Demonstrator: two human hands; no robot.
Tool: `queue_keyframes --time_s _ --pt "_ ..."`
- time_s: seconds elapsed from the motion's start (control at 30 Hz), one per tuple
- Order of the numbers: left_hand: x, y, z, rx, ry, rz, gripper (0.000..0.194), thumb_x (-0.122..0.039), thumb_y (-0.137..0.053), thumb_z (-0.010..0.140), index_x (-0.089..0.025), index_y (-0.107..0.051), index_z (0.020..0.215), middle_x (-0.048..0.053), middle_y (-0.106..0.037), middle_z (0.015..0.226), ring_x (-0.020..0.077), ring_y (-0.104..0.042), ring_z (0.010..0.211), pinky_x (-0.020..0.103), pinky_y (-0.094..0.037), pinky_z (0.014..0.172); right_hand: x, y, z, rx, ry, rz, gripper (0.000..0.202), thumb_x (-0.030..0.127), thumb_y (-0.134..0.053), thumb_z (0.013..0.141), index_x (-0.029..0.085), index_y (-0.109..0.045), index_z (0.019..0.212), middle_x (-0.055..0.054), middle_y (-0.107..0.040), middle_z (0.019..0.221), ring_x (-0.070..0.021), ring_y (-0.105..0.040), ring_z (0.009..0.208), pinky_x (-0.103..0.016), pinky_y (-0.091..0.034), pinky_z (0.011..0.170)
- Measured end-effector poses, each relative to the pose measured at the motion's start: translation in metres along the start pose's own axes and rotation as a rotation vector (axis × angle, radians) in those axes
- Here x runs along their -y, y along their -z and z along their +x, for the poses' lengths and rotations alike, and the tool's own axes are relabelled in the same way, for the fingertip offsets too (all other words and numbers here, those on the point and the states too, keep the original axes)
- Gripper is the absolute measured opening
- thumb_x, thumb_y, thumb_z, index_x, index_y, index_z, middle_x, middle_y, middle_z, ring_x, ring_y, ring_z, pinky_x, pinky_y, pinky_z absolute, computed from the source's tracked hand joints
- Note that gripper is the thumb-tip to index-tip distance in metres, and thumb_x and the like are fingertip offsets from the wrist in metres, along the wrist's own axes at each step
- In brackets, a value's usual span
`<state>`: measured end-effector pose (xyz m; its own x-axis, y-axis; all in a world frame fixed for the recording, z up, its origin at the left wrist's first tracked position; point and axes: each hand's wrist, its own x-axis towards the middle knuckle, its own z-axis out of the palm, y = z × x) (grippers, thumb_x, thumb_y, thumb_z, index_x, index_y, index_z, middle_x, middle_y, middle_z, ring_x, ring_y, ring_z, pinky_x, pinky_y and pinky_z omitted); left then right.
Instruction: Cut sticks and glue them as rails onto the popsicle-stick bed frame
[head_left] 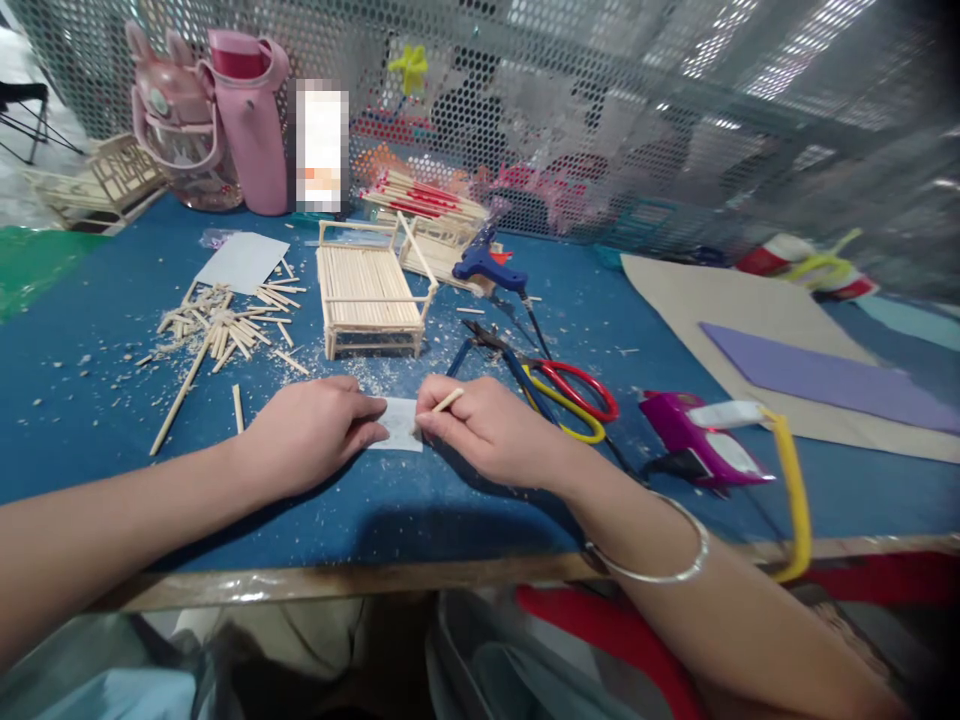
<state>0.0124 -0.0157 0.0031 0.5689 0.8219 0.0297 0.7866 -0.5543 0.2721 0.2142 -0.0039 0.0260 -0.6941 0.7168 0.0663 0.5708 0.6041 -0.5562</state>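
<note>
Hands first, from the head camera, the only view I have. My left hand (311, 432) lies palm down on the blue table (450, 510), fingers loosely curled and pressed flat on the left edge of a small white paper slip (400, 424); it pins the slip rather than gripping it. My right hand (491, 428) is closed in a pinch around a short wooden stick (447, 402), thumb and forefinger holding its lower end against the right edge of the same slip, with the stick's free end tilted up and to the right. The two hands are just beside each other, the slip between them, near the front edge of the table. A silver bangle (660, 560) sits on my right wrist.

Behind the hands stands a small bed-like frame built of sticks (369, 290), upright on its legs. To its left is a loose pile of cut sticks (221, 330) with a grey card (242, 262) just beyond it. Sawdust and chips are scattered over the table around these. To the right of the frame lies a blue glue gun (487, 265), and nearer my right hand are red and yellow scissors (574, 400), touching or overlapping blue-handled pliers (487, 350). Further right a purple and yellow hand saw (712, 450) rests near the table edge. A purple sheet (825, 375) lies on a beige board (750, 300) at the far right. A pink bottle (251, 120) stands at the back left against the perforated metal screen (600, 100).
</note>
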Motion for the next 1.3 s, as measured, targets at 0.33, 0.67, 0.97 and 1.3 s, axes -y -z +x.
queue_keyframes --time_s 0.33,0.67,0.97,1.3 --pt "0.000 0.000 0.000 -0.002 -0.008 -0.009 0.030 -0.037 -0.042 0.089 -0.025 -0.066 0.104 0.005 -0.065 0.085 0.0216 -0.063 0.080 0.031 -0.046 0.067 0.000 -0.007 0.002 -0.109 -0.077 -0.023 0.018 0.023 -0.039 0.089 0.017 -0.048 0.074 0.001 -0.055 0.063 -0.0099 -0.051 0.057 -0.023 -0.034 0.058" --pt "0.000 -0.001 0.001 0.005 0.004 -0.014 0.031 -0.037 -0.042 0.089 -0.024 -0.065 0.105 0.005 -0.064 0.085 0.0229 -0.063 0.078 0.033 -0.047 0.066 -0.008 -0.016 0.007 -0.269 -0.142 0.141 0.022 0.031 -0.044 0.089 0.017 -0.047 0.071 0.002 -0.057 0.059 -0.0091 -0.052 0.053 -0.022 -0.036 0.056" --pt "0.000 0.001 0.001 0.017 -0.002 -0.004 0.032 -0.037 -0.040 0.089 -0.024 -0.065 0.105 0.004 -0.062 0.082 0.0220 -0.062 0.076 0.032 -0.046 0.066 -0.005 -0.001 0.002 0.014 0.052 -0.085 0.019 0.021 -0.036 0.091 0.017 -0.052 0.082 -0.003 -0.059 0.076 -0.0126 -0.052 0.068 -0.025 -0.038 0.065" --pt "0.000 0.000 0.000 0.009 -0.001 -0.001 0.032 -0.037 -0.041 0.089 -0.024 -0.065 0.106 0.005 -0.063 0.084 0.0218 -0.063 0.078 0.031 -0.045 0.066 -0.012 -0.004 0.008 -0.178 -0.036 -0.056 0.023 0.026 -0.045 0.088 0.015 -0.055 0.070 -0.001 -0.059 0.067 -0.0101 -0.052 0.060 -0.022 -0.035 0.061"
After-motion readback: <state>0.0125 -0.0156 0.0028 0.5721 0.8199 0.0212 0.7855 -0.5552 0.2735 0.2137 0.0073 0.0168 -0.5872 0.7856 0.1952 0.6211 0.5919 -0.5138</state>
